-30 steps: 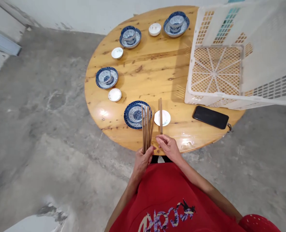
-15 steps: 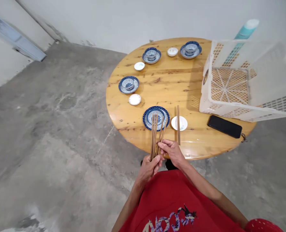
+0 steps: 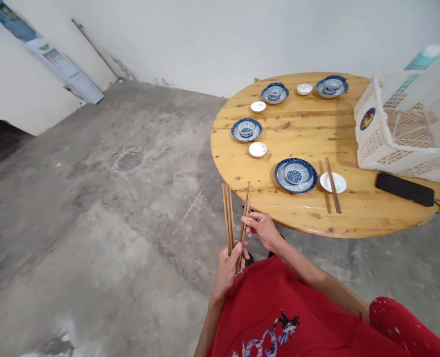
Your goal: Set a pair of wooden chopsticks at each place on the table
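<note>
Holding a bunch of chopsticks (image 3: 227, 218) in the left hand (image 3: 229, 267) — closed firmly round the lower ends, tips up. Pinching a few sticks (image 3: 247, 201) between thumb and fingertips of the right hand (image 3: 263, 230), splayed off from the rest; lower ends apparently within the left grip too, can't tell the exact count. Compared with a second ago: right hand away from the laid pair (image 3: 331, 179) and onto the bunch, both hands out over the floor (image 3: 149, 238) just off the edge of the table (image 3: 290, 213). Likely means done with that pair — lying across a white dish (image 3: 341, 183) beside the blue plate (image 3: 280, 185) and its bowl (image 3: 298, 173), untouched — and now parting more from the bunch. Further round: more blue plates (image 3: 257, 134), bowls (image 3: 247, 130) and white dishes (image 3: 257, 149). Off to the right: phone (image 3: 404, 188) just beside the crate (image 3: 372, 141).
</note>
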Motion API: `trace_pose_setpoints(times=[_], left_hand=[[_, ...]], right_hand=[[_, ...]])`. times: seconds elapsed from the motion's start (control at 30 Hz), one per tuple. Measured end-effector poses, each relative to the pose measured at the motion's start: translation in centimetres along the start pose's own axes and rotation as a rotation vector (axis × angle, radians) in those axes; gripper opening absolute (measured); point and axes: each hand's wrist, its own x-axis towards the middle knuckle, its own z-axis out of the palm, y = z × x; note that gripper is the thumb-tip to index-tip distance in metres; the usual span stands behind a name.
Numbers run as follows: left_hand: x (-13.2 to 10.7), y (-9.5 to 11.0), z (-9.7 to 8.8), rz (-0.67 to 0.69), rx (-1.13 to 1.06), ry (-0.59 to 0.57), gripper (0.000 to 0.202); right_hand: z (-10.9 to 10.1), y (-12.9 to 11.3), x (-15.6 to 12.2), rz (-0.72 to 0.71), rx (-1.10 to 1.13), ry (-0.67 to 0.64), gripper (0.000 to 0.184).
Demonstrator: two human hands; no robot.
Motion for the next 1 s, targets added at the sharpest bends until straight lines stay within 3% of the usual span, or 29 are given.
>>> trace_pose_setpoints(times=[0.2,0.43,0.6,0.83,1.0], left_hand=[[-0.1,0.3,-4.0,0.002,-0.050,0.034,0.049],[2.7,1.7,-7.2,-0.014,-0.073,0.068,0.053],[7.1,4.4,-9.8,-0.003,-0.014,0.046,0.051],[14.7,9.9,-14.0,-0.079,0.087,0.027,0.051],[20.1,13.3,-15.4,-0.070,0.104,-0.030,0.048]], right_hand=[[4.2,0.4,1.0,0.018,-0.075,-0.020,0.040],[6.7,0.1,5.5,0.026,-0.105,-0.035,0.040],[8.1,-0.7,10.8,0.022,-0.093,-0.057,0.039],[10.7,-2.0,19.5,0.043,0.022,-0.036,0.041],[11.6,-4.4,24.4,0.020,0.078,0.016,0.039]])
